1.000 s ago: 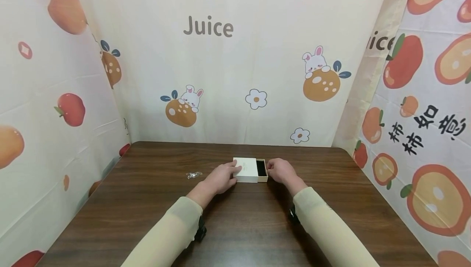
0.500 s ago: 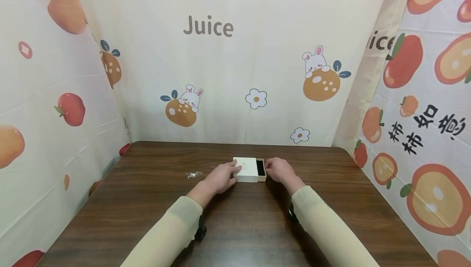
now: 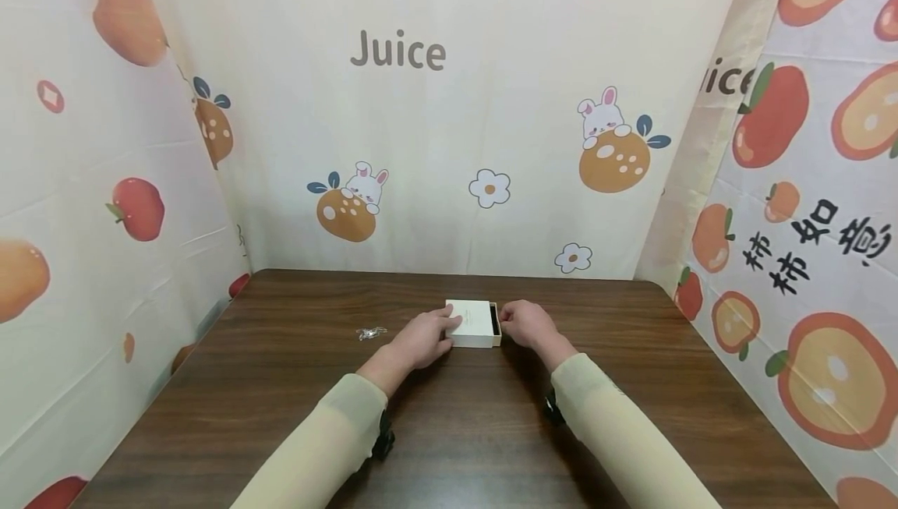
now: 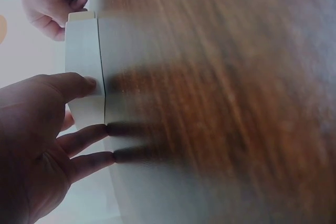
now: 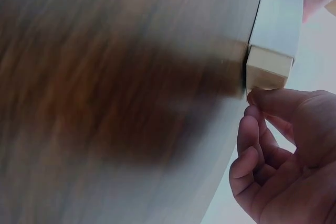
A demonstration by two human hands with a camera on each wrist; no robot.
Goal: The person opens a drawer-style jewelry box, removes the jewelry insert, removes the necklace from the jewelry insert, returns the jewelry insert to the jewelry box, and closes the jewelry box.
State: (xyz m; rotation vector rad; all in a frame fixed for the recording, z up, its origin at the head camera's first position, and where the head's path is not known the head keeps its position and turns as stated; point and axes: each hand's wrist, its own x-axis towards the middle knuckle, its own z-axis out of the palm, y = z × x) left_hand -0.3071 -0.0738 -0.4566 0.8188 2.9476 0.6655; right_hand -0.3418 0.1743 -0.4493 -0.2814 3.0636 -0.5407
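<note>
A small white drawer-style box (image 3: 470, 318) lies on the table, its cream inner drawer (image 3: 497, 335) sticking a little out of the right end. A narrow strip of black lining shows at the opening. My left hand (image 3: 423, 335) grips the left end of the box sleeve, thumb on the near side (image 4: 81, 85) and other fingers over the top and far side. My right hand (image 3: 529, 323) is at the drawer's end, fingers curled. In the right wrist view the thumb tip (image 5: 257, 97) meets the forefinger right at the drawer's lower corner.
A little silvery, chain-like item (image 3: 370, 334) lies on the dark wood-grain table (image 3: 449, 431), left of my left hand. Fruit-printed curtains (image 3: 449, 127) hang behind the table and on both sides.
The drawer has slid left into the sleeve, so less black lining shows. My right hand has moved left with it. My left hand and the silvery item have stayed put.
</note>
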